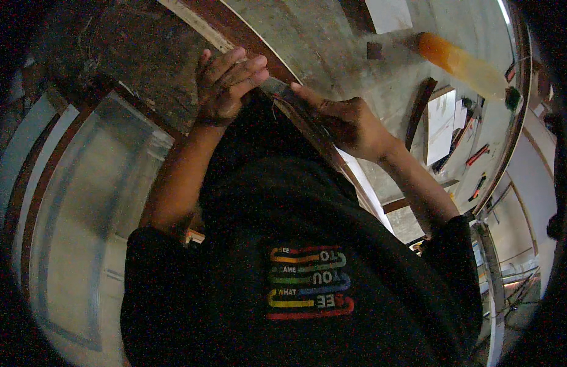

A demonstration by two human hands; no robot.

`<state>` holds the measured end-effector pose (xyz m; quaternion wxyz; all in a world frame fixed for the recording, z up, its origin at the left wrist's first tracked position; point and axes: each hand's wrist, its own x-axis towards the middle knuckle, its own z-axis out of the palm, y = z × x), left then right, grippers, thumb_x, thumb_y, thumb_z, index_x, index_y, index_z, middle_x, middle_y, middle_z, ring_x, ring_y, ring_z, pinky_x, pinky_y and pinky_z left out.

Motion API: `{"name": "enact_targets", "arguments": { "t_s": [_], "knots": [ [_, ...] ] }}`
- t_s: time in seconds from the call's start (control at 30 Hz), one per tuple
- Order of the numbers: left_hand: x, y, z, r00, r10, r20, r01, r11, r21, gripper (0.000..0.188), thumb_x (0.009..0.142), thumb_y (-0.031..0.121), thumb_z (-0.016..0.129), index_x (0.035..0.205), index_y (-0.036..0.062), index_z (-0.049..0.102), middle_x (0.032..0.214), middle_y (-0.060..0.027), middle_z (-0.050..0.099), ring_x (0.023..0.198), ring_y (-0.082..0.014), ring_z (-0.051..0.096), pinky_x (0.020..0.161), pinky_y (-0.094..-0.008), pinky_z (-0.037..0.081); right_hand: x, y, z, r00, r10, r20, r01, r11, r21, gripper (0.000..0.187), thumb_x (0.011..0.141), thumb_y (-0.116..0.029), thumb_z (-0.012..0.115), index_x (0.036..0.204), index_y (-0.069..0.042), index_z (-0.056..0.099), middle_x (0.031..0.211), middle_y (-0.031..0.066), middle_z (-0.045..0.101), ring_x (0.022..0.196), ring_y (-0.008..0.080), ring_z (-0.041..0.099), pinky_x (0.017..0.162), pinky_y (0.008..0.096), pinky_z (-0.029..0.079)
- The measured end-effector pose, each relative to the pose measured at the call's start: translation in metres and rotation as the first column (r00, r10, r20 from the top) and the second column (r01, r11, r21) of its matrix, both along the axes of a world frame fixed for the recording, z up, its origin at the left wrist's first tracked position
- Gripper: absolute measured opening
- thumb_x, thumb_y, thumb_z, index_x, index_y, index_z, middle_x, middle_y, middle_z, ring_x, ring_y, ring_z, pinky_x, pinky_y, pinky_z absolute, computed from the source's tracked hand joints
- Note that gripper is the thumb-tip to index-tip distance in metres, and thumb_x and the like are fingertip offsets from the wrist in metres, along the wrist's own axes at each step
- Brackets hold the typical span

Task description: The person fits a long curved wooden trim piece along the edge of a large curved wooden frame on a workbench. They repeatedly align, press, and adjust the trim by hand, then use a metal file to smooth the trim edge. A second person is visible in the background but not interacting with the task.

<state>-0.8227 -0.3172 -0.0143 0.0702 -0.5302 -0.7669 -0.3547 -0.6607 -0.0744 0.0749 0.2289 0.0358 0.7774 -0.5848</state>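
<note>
Both my hands meet over a dark brown wooden strip (240,29) with a pale edge, which runs diagonally from the top toward my chest. My left hand (228,85) has its fingers partly stretched, their tips closed at the far end of a flat grey piece (275,87) like a blade. My right hand (355,125) is wrapped round the darker near part of that piece, its index finger laid forward along it. The exact kind of this piece is hard to make out. A thin reddish thread or wire (275,105) shows just below it.
A grey worktop (332,46) spreads at the far right. It bears a bottle (464,64) with orange colouring, a white board (441,125), red-handled tools (477,154) and dark wooden pieces (420,110). On my left stands a brown-framed panel (81,214).
</note>
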Motion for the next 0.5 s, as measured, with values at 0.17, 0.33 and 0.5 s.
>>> {"name": "enact_targets", "arguments": {
  "t_s": [0.17, 0.33, 0.5],
  "knots": [
    [0.005, 0.001, 0.01, 0.999, 0.024, 0.023, -0.023, 0.997, -0.068, 0.031, 0.096, 0.007, 0.065, 0.121, 0.026, 0.067, 0.132, 0.0078, 0.071, 0.134, -0.018, 0.056, 0.126, -0.0473, 0.018, 0.003, -0.002, 0.0, 1.0, 0.006, 0.027, -0.006, 1.0, 0.024, 0.061, 0.091, 0.003, 0.064, 0.15, -0.009, 0.053, 0.136, 0.0127, 0.067, 0.095, 0.0384, 0.073, 0.081, 0.0387, 0.057],
    [0.017, 0.001, 0.036, 0.997, 0.072, -0.016, -0.074, 0.976, -0.207, 0.03, 0.099, 0.008, 0.059, 0.125, 0.0238, 0.066, 0.135, 0.0065, 0.07, 0.136, -0.0181, 0.055, 0.128, -0.0467, 0.014, 0.0, 0.018, 0.0, 0.987, 0.091, -0.13, -0.088, 0.996, 0.029, 0.059, 0.094, 0.005, 0.06, 0.15, -0.011, 0.053, 0.136, 0.0161, 0.066, 0.098, 0.0428, 0.071, 0.082, 0.0412, 0.056],
    [0.022, 0.005, 0.037, 0.997, -0.048, -0.055, 0.034, 0.971, -0.236, 0.027, 0.103, 0.014, 0.055, 0.125, 0.0226, 0.066, 0.135, 0.0067, 0.07, 0.136, -0.0168, 0.055, 0.128, -0.044, 0.015, 0.018, 0.03, -0.012, 0.979, 0.075, -0.19, -0.074, 0.997, 0.015, 0.067, 0.089, 0.008, 0.062, 0.152, -0.011, 0.051, 0.109, 0.0221, 0.072, 0.086, 0.0416, 0.07, 0.078, 0.0421, 0.056]
  ]
}}
